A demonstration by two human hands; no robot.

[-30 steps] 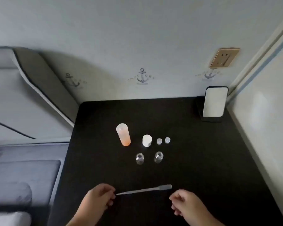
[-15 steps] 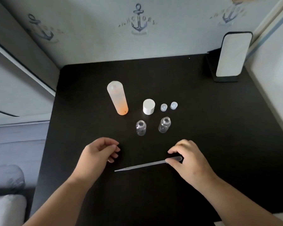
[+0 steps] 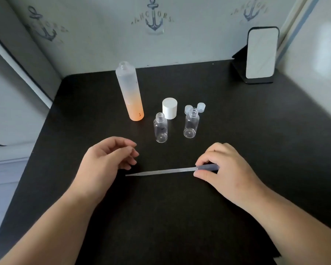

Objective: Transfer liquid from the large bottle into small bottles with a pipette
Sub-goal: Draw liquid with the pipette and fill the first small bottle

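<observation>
Your right hand (image 3: 225,169) had closed thumb and fingers on the bulb end of the pipette (image 3: 161,171), where half a second earlier it was only reaching the bulb. The pipette lay almost flat over the table (image 3: 256,131), tip pointing toward your left hand (image 3: 105,161); I could not tell whether it had left the surface. That hand held nothing, fingers loosely curled, just beside the tip without touching it. In my judgement the pickup was under way and no liquid had been drawn yet.

Beyond your hands stood two small bottles (image 3: 161,129), clear, uncapped and apparently empty. Behind them sat a white cap (image 3: 169,108) and two small caps (image 3: 200,107). To the left the large bottle (image 3: 130,92) stood open, orange liquid in its lower part.

The table was black and matte. At its far right corner a phone (image 3: 261,54) leaned in a stand, against a pale wall printed with anchors (image 3: 154,18).
</observation>
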